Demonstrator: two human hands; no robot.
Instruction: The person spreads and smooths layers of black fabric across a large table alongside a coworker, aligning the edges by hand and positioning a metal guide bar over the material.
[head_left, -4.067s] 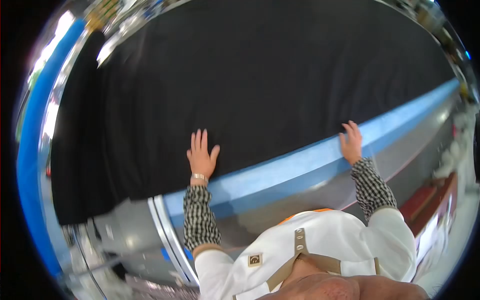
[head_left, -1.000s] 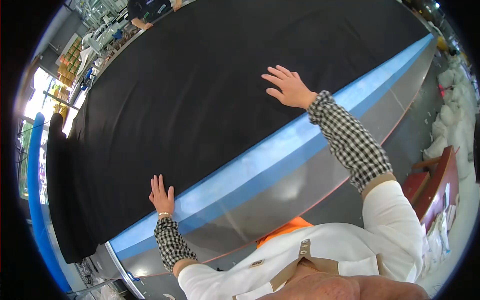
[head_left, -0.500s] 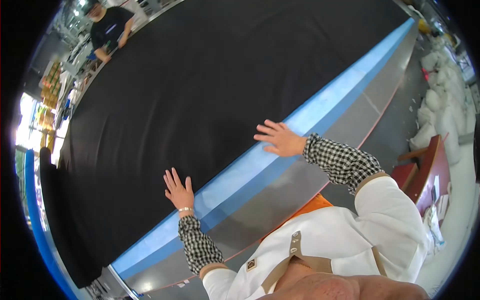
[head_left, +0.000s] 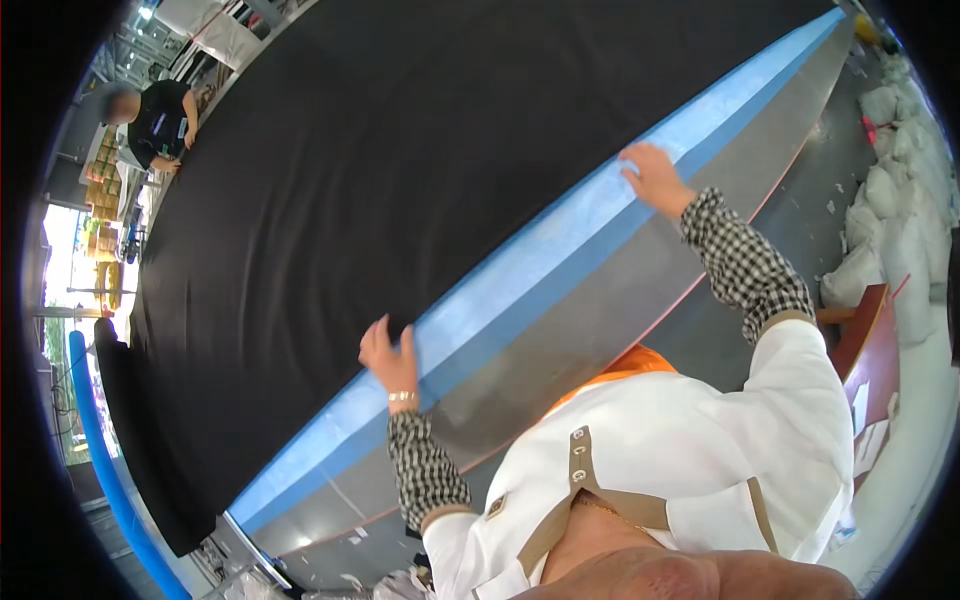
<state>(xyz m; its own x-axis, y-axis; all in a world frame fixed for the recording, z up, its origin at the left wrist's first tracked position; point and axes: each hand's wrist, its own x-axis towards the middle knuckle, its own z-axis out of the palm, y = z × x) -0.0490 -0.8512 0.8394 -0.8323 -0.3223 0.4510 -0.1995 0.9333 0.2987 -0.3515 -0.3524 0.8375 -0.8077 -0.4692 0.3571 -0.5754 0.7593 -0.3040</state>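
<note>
While both hands reach to its near edge, the black fabric [head_left: 420, 150] lies spread across a long table [head_left: 600, 300]

As the head view looks down, the fabric fills most of the surface, with soft creases toward its left part. Along its near edge runs a light blue strip [head_left: 540, 240], bordered by a darker blue band [head_left: 500, 335], then the table's grey margin.

The left hand [head_left: 390, 365] is at the fabric's edge, its thumb apart from the loosely bent fingers, the grip open. The right hand [head_left: 657, 182], farther up the same edge, lies over the light blue strip, its fingers bent toward the fabric; whether they pinch anything, I cannot tell.

Beyond the far edge, at upper left, a person in a dark shirt [head_left: 160, 120] has both hands at the table's rim. A black roll [head_left: 150, 440] lies at the fabric's left end, just beside a long blue tube [head_left: 105, 450]. Pale sacks [head_left: 885, 210] are piled on the right, near a reddish-brown wooden piece [head_left: 872, 350] with papers on it.
</note>
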